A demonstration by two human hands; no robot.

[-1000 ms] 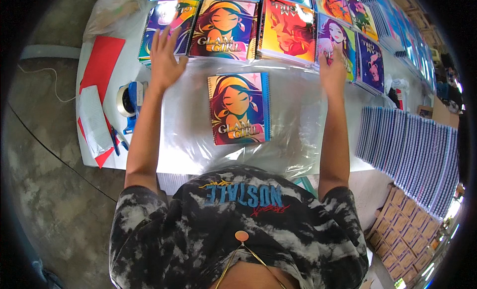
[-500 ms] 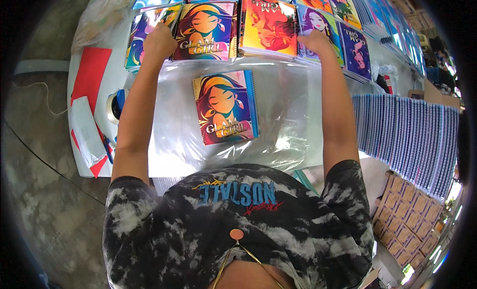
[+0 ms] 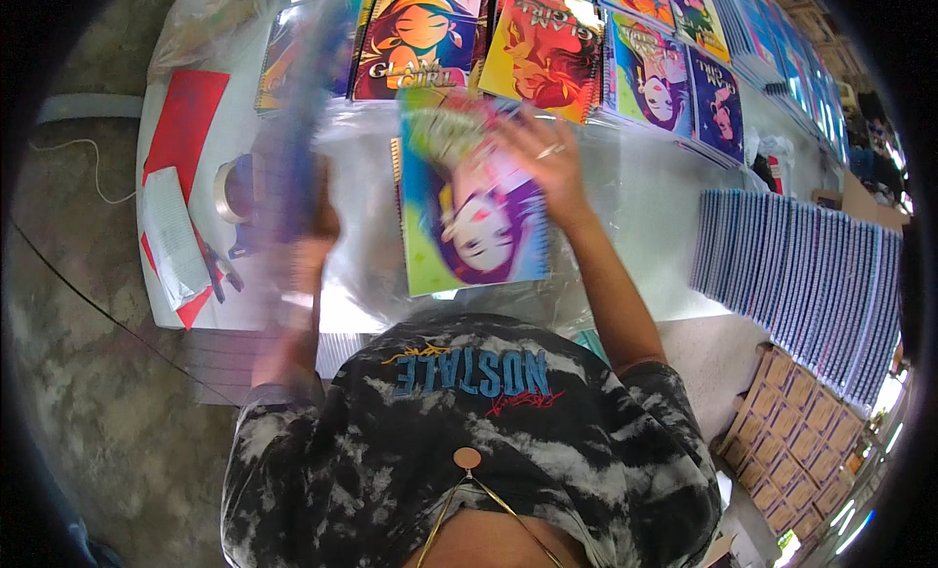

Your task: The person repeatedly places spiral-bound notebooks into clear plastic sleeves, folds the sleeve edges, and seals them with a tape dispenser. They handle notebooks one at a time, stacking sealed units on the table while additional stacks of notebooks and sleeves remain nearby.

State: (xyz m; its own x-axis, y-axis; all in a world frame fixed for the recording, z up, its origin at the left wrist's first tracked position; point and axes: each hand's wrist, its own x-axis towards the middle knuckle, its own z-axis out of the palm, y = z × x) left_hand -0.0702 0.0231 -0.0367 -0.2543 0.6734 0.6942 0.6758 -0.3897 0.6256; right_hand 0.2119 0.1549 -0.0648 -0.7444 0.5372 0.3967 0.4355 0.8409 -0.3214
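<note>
My right hand (image 3: pixel 549 168), a ring on one finger, grips the upper right corner of a spiral notebook (image 3: pixel 479 211) with a green and purple cover of a dark-haired figure. That notebook lies over another on the plastic-covered middle of the table; only the lower one's coil edge (image 3: pixel 397 163) shows at the left. My left hand (image 3: pixel 324 221) is closed on a second notebook (image 3: pixel 285 168), tilted steeply and smeared by motion. My left fingers are mostly hidden behind it.
Rows of notebooks (image 3: pixel 420 42) line the far side. At left are red sheets (image 3: pixel 195 109), a white packet (image 3: pixel 176 241) and a tape roll (image 3: pixel 233 192). A long stack of notebooks (image 3: pixel 796 285) stands at right, above brown boxes (image 3: pixel 796 426).
Both hands have come back from the far row toward me, each with a notebook. The right one's notebook now covers the notebook in the middle; the left one's is raised at the left.
</note>
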